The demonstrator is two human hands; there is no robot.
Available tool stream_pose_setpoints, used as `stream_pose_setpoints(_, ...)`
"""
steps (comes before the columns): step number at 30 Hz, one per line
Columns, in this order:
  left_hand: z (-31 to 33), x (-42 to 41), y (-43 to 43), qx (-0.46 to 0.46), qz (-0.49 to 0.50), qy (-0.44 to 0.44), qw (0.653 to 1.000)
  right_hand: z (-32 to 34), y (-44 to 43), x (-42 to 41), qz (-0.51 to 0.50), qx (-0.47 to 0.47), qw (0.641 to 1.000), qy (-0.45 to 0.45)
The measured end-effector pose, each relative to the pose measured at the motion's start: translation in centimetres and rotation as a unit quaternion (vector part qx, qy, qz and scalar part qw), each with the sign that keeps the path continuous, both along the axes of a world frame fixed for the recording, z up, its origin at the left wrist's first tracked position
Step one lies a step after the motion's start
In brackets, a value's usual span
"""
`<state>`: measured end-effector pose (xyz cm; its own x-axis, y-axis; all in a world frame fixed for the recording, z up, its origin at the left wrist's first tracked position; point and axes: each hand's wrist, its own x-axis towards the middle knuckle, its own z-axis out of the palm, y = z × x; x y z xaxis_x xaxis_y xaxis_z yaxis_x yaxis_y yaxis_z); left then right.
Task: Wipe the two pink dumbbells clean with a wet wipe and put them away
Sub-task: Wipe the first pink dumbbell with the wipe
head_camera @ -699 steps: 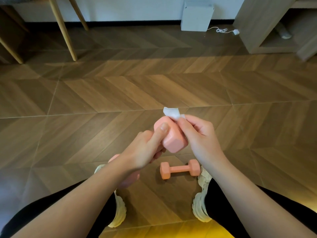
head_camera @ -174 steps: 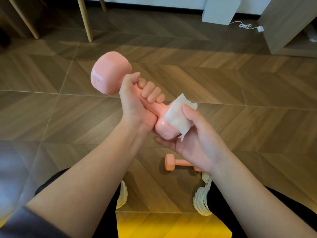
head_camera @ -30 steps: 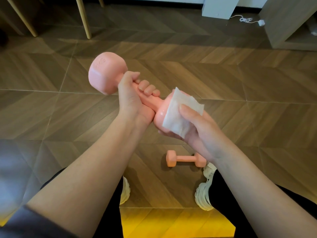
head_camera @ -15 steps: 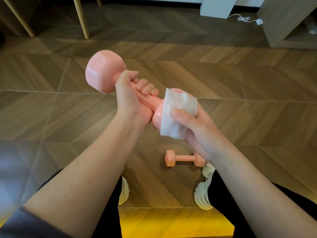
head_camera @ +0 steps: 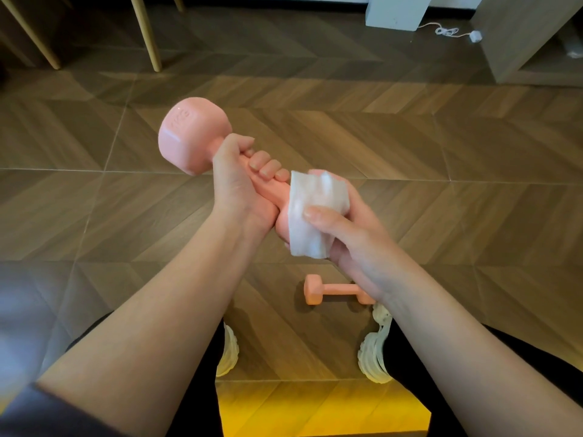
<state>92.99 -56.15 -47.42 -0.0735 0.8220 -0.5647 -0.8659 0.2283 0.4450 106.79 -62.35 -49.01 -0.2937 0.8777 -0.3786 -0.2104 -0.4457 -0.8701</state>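
Fingers of the left hand (head_camera: 239, 187) wrap the held dumbbell (head_camera: 192, 134) handle; right hand (head_camera: 344, 228) fingers clamp the wet wipe (head_camera: 310, 216) around its near head.

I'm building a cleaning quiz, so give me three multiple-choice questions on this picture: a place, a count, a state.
1. Where does the unheld pink dumbbell lie? A) on a shelf B) on a chair C) on the wood-patterned floor by the white shoes
2. How many pink dumbbells show? A) one B) two C) three
3. The white wet wipe is: A) pressed by the right hand onto the held pink dumbbell's near head B) lying on the floor C) draped over a shoe
Answers: C, it rests near the feet; B, one held, one down; A, the thumb pins it while the left hand grips the handle.
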Motion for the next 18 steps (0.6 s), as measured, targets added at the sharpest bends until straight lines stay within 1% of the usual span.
stream_pose_setpoints(3,0.0,0.1,-0.1,-0.002,-0.005,-0.01,1.0,0.0,-0.1,-0.7,-0.037,-0.003,0.999,-0.027)
stream_pose_setpoints(5,0.0,0.3,-0.1,0.001,-0.018,-0.002,1.0,0.0,0.0,-1.0,-0.067,-0.017,0.997,-0.031)
stream_pose_setpoints(7,0.1,0.4,0.0,0.006,-0.025,0.006,1.0,0.1,0.1,-1.2,-0.089,-0.038,0.995,-0.025)
stream_pose_setpoints(9,0.2,0.2,0.1,0.012,-0.026,0.008,1.0,0.2,0.3,-1.0,-0.101,-0.067,0.993,0.001)
stream_pose_setpoints(11,0.2,0.0,0.1,0.022,-0.023,0.0,0.999,0.4,0.4,-0.3,-0.084,-0.089,0.991,0.053)
stream_pose_setpoints(14,0.1,-0.5,0.1,0.047,-0.009,-0.018,0.999,0.6,0.3,0.4,-0.011,-0.107,0.986,0.128)
stream_pose_setpoints(16,0.2,-0.6,0.1,0.058,0.002,-0.011,0.998,0.4,0.2,0.3,0.023,-0.114,0.982,0.151)
stream_pose_setpoints(18,0.2,-0.5,0.1,0.053,0.009,0.001,0.999,0.2,0.2,0.1,0.009,-0.106,0.981,0.16)
